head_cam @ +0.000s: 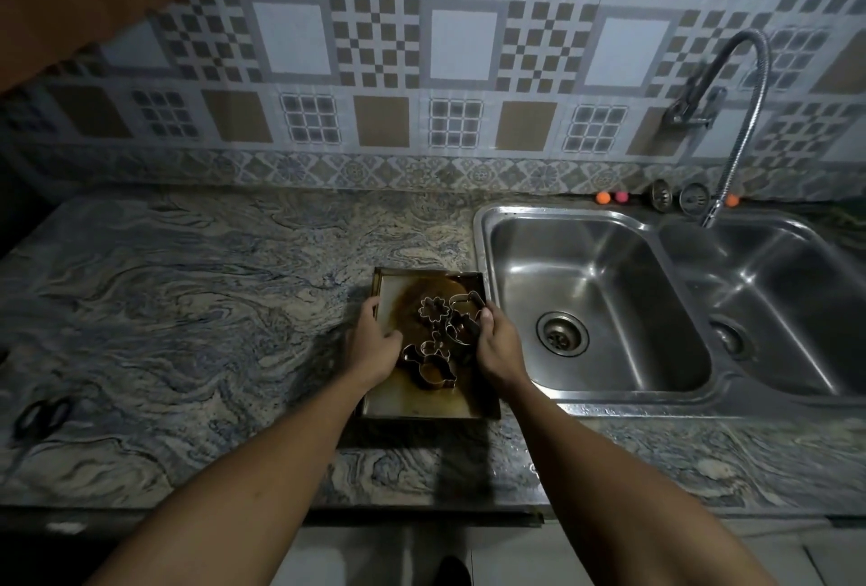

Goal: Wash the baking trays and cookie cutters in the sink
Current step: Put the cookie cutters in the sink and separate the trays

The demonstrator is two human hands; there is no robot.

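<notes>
1. Stained metal baking tray holding cookie cutters sits on the counter, just beside the sink.
2. Left hand and right hand grip its side edges.
3. Washing seems not yet begun — all of it is left.

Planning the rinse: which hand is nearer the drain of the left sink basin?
Right. The right hand grips the baking tray at its right rim, just left of the drain; the left hand grips the tray's left rim, farther away.
</notes>
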